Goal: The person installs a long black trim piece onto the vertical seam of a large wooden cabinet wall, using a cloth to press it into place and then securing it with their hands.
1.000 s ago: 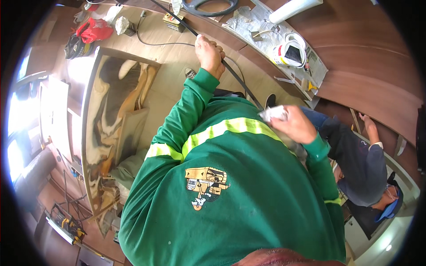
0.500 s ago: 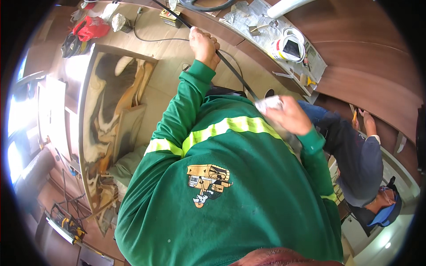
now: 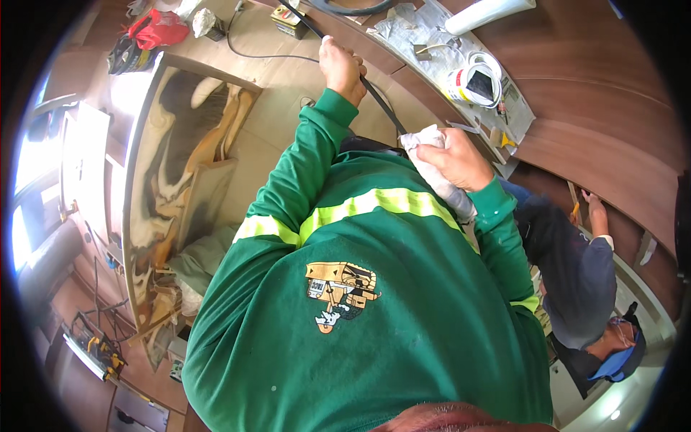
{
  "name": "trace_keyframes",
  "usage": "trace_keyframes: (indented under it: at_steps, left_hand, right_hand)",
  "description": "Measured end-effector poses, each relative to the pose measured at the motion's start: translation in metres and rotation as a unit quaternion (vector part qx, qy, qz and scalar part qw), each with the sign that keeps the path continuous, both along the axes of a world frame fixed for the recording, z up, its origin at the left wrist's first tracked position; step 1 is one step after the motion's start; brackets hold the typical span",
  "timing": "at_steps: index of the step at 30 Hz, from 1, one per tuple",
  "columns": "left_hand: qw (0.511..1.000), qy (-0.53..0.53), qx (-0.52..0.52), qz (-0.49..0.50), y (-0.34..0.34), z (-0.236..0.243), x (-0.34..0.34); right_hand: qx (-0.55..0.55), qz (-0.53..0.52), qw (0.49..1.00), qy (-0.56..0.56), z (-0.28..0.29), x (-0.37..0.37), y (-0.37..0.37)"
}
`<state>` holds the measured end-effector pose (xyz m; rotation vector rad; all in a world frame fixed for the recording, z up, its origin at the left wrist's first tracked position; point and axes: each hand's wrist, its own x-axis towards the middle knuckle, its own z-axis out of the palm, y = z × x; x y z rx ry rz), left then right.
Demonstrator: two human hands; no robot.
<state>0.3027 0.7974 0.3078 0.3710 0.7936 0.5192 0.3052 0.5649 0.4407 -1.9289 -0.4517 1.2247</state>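
Observation:
My left hand (image 3: 342, 72) is closed around a long, thin black strip (image 3: 379, 99) that slants from the top edge down toward my body. In my right hand (image 3: 464, 160) a crumpled white cloth (image 3: 437, 173) is bunched, its upper end against the lower visible part of the strip. Part of the cloth hangs below the fingers along my green sleeve. Whether the strip continues under the cloth is hidden.
At left stands a marbled panel piece (image 3: 162, 180). A paper-covered ledge holds a white bucket (image 3: 457, 90) and a white tube (image 3: 489, 16). A co-worker (image 3: 576, 273) crouches at right. A red bag (image 3: 158, 29) and a black cable (image 3: 266, 57) lie on the floor.
My right hand with the cloth has moved up along the strip, closer to my left hand. The left hand keeps its hold, and the whole view has shifted slightly.

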Motion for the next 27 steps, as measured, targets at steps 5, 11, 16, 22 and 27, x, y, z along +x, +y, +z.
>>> trace_keyframes:
  at_steps: [5,11,16,22,27]
  left_hand:
    - [0.992,-0.095,-0.088,-0.006,-0.054,0.036,-0.022]
    - [0.966,-0.188,-0.177,0.016,-0.053,0.025,-0.033]
    - [0.964,-0.193,-0.184,0.009,-0.063,0.028,-0.034]
    - [0.957,-0.223,-0.184,0.023,-0.053,0.031,-0.035]
    - [0.964,-0.204,-0.172,0.013,-0.057,0.036,-0.033]
  right_hand:
    - [0.021,-0.075,0.993,0.093,-0.008,0.01,0.004]
    - [0.011,-0.043,0.994,0.102,-0.002,-0.007,-0.024]
    - [0.01,0.006,0.998,0.066,-0.012,0.001,-0.01]
    - [0.011,0.026,0.997,0.072,0.009,-0.007,-0.026]
    - [0.027,0.05,0.995,0.084,-0.014,0.015,0.009]
